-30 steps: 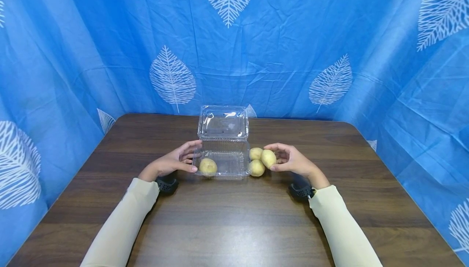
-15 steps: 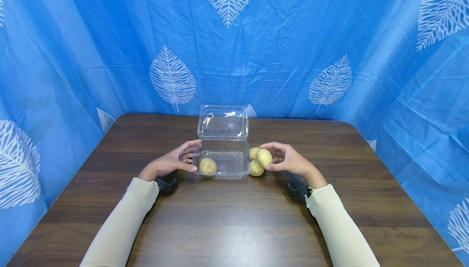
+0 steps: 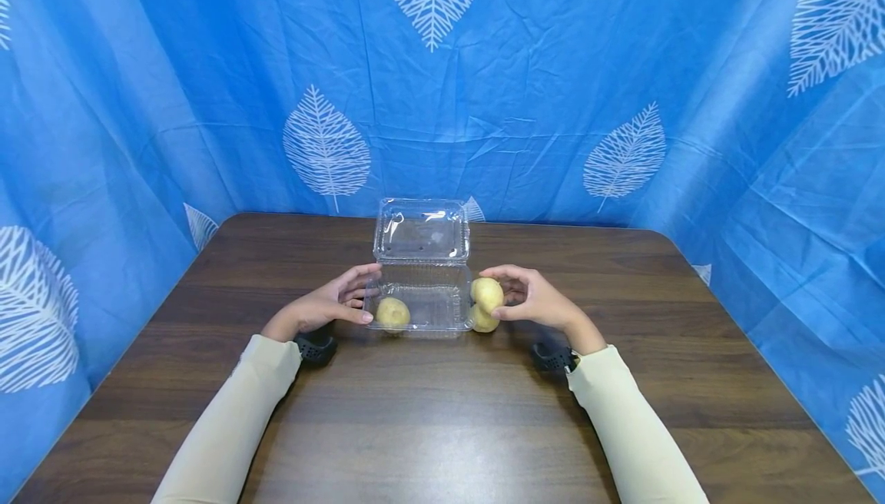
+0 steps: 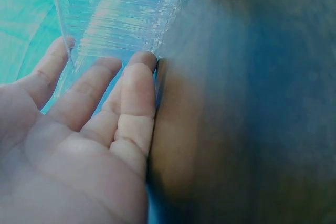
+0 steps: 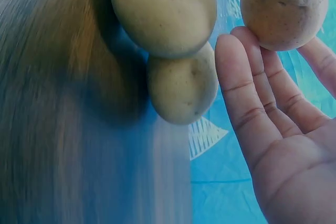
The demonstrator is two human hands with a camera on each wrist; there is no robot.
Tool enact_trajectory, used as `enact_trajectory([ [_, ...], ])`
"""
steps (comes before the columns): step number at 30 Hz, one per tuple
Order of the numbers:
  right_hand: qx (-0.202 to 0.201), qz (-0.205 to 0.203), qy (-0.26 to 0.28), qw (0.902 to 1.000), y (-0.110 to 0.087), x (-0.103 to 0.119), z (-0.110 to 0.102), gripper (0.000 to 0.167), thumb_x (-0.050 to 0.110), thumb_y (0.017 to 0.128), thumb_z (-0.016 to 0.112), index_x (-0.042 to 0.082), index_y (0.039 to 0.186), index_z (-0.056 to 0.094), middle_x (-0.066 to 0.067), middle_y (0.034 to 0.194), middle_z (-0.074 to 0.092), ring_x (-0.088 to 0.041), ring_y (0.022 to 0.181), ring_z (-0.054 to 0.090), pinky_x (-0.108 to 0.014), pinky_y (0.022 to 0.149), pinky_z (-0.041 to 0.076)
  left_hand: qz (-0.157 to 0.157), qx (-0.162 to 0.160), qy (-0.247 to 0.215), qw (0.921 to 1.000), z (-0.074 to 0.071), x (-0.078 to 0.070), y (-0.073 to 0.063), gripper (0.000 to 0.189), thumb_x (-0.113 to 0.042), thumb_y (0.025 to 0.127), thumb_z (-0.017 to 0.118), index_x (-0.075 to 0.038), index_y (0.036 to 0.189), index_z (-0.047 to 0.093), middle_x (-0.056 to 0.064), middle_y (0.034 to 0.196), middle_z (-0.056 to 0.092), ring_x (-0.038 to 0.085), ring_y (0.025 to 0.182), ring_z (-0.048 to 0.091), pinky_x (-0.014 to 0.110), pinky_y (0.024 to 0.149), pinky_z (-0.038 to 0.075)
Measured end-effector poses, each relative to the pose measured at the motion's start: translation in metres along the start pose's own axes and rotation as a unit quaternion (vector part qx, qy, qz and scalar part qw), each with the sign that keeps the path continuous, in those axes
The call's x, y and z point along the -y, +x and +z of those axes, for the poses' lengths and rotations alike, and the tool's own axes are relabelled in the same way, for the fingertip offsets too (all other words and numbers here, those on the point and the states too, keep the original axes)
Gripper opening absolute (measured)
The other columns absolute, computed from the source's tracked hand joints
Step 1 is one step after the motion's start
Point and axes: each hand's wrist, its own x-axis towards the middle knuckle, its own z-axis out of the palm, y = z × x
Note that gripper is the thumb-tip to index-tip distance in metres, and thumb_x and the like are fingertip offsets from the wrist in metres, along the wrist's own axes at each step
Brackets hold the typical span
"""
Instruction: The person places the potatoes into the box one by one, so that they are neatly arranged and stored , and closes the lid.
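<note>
A clear plastic clamshell box (image 3: 435,306) lies on the table, lid (image 3: 422,239) raised behind it. One potato (image 3: 392,313) is in its front left part. My left hand (image 3: 328,304) rests against the box's left side, thumb at the front corner and fingers fairly straight along the wall (image 4: 105,30). With thumb and fingertips my right hand (image 3: 535,300) holds a potato (image 3: 487,293) by the box's right wall. Below the held potato, another potato (image 3: 484,321) shows beside the box. The right wrist view shows two potatoes (image 5: 165,14) on the table near the held potato (image 5: 286,11).
A brown wooden table (image 3: 442,412) spreads under both arms. Blue cloth (image 3: 442,120) with white leaf patterns hangs behind and at both sides. Each wrist wears a black band (image 3: 316,349).
My right hand has moved left with the held potato, toward the box's right wall, and now covers one of the loose potatoes in the head view. My left hand and the box stay put.
</note>
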Motion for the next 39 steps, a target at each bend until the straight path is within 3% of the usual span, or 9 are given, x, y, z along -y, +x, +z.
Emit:
enact_trajectory([
  [12, 0.0, 0.006, -0.004, 1.0, 0.009, 0.002, 0.009, 0.063, -0.015, 0.084, 0.078, -0.019, 0.142, 0.055, -0.028, 0.127, 0.065, -0.011, 0.097, 0.068, -0.023, 0.084, 0.06, 0.003, 0.001, -0.003, 1.0, 0.0, 0.001, 0.0, 0.103, -0.011, 0.095, 0.082, 0.003, 0.17, 0.013, 0.03, 0.176, 0.012, 0.053, 0.16, 0.019, 0.067, 0.127, 0.023],
  [25, -0.012, 0.002, -0.017, 0.9998, 0.018, 0.009, 0.018, 0.064, -0.014, 0.083, 0.08, -0.02, 0.142, 0.054, -0.034, 0.131, 0.064, -0.011, 0.099, 0.068, -0.025, 0.088, 0.06, 0.003, 0.001, -0.007, 1.0, 0.0, 0.001, 0.001, 0.103, -0.01, 0.095, 0.082, 0.004, 0.17, 0.013, 0.03, 0.177, 0.012, 0.053, 0.16, 0.019, 0.067, 0.127, 0.022],
  [35, -0.028, 0.017, -0.004, 0.9995, 0.027, 0.011, 0.025, 0.066, -0.012, 0.082, 0.081, -0.017, 0.143, 0.056, -0.019, 0.12, 0.07, -0.013, 0.098, 0.068, -0.024, 0.087, 0.06, 0.002, 0.001, -0.008, 1.0, 0.0, 0.0, 0.001, 0.103, -0.01, 0.095, 0.082, 0.003, 0.17, 0.013, 0.03, 0.177, 0.012, 0.053, 0.16, 0.018, 0.068, 0.127, 0.021],
  [39, -0.029, 0.016, 0.003, 0.9994, 0.031, 0.012, 0.028, 0.068, -0.013, 0.083, 0.081, -0.016, 0.145, 0.055, -0.024, 0.127, 0.068, -0.014, 0.102, 0.068, -0.026, 0.088, 0.06, 0.001, 0.001, -0.009, 1.0, 0.0, 0.0, 0.001, 0.102, -0.01, 0.095, 0.082, 0.004, 0.169, 0.013, 0.03, 0.177, 0.012, 0.053, 0.16, 0.019, 0.068, 0.127, 0.021],
])
